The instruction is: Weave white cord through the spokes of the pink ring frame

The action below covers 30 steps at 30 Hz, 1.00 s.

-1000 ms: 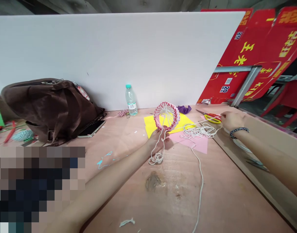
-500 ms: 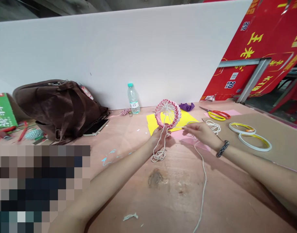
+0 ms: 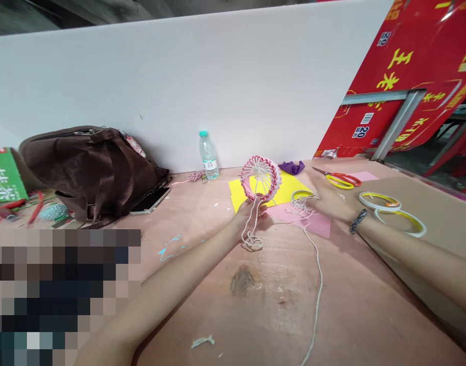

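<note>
My left hand [image 3: 254, 211] is closed around the lower edge of a ring wrapped in pink and white yarn [image 3: 277, 178], with white strands crossing its opening like spokes. Loose white cord [image 3: 252, 239] hangs from the ring in front of my left wrist and ends in a small tangle. My right hand [image 3: 330, 203], smeared by motion, is to the right of the ring, beside a heap of white cord [image 3: 301, 206] on pink paper [image 3: 318, 223]. Its fingers are too blurred to read. A long cord runs from the heap toward the table's near edge.
Red-and-yellow scissors [image 3: 341, 181] and two rolls of tape [image 3: 402, 222] lie on the right. Yellow paper [image 3: 236, 190] and purple cloth [image 3: 291, 168] are behind the ring. A water bottle [image 3: 209, 155], a phone [image 3: 151, 201] and a brown bag [image 3: 91, 173] stand left, before a white panel [image 3: 160, 91].
My right hand has moved right, away from the ring, uncovering the cord heap and a tape roll. The ring in my left hand has shifted slightly left and turned a little.
</note>
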### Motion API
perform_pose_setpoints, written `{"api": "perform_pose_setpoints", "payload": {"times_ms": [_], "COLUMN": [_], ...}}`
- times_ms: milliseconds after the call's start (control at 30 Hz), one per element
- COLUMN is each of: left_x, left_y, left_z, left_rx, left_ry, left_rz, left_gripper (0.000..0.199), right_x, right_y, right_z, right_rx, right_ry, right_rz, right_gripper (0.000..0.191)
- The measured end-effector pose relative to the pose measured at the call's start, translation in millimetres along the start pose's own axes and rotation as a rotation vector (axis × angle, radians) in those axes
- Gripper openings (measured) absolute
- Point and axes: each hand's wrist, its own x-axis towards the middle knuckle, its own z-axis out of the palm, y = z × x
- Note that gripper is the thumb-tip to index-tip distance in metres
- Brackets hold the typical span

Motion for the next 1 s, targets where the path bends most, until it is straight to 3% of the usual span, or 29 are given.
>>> {"api": "perform_pose_setpoints", "payload": {"times_ms": [100,167,200,300,500,633,733,833,900,1000], "left_x": [2,2,1,-3,-8,-7,-7,-10,-12,-14], "left_y": [-1,-2,-2,-1,-3,-6,-7,-7,-7,-7], "left_z": [-1.6,-1.5,-1.0,1.5,7.6,8.6,8.1,9.4,11.3,13.4], "left_rx": [0.019,0.032,0.040,0.068,0.147,0.190,0.224,0.303,0.352,0.393], "left_ry": [0.006,0.009,0.010,0.000,-0.047,-0.035,-0.016,0.005,0.024,0.045], "left_rz": [0.012,0.021,0.024,0.022,0.046,0.131,0.163,0.194,0.243,0.309], "left_gripper": [0.030,0.030,0.031,0.034,0.040,0.040,0.040,0.037,0.036,0.037], "right_x": [-7,-7,-6,-1,2,-8,-19,-33,-40,-48], "right_y": [-46,-62,-64,-43,40,52,24,-22,-52,-85], "right_z": [28,35,34,25,-2,-5,3,15,24,33], "right_rx": [0.121,0.172,0.176,0.132,-0.064,-0.162,-0.163,0.069,0.365,0.769], "right_ry": [-0.180,-0.234,-0.228,-0.161,-0.077,0.001,0.092,0.120,-0.011,-0.244], "right_rz": [-0.211,-0.299,-0.304,-0.225,-0.008,0.062,0.035,0.007,0.076,0.220], "right_gripper": [0.040,0.018,0.016,0.021,0.026,0.024,0.041,0.032,0.022,0.023]}}
